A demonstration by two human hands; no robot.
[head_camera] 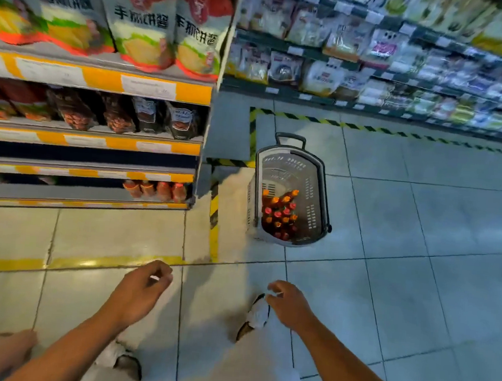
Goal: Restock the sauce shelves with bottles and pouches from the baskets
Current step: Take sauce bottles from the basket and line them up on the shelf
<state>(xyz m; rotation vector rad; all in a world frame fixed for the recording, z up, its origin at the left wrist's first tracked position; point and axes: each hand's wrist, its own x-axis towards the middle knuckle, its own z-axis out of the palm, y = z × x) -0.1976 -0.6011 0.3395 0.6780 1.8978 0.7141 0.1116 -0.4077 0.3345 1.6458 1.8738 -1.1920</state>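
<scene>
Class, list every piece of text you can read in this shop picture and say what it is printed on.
"HEINZ": dark stand-up sauce pouch on the second shelf.
"手抓饼酱", roughly; blurred: large white and red pouches on the top shelf.
White price tags on the yellow shelf strips: too blurred.

Both bare forearms reach forward from the bottom of the frame. The left hand (pixel 143 284), lower centre-left, and the right hand (pixel 287 303), lower centre-right, hang with fingers loosely curled, holding nothing.
</scene>
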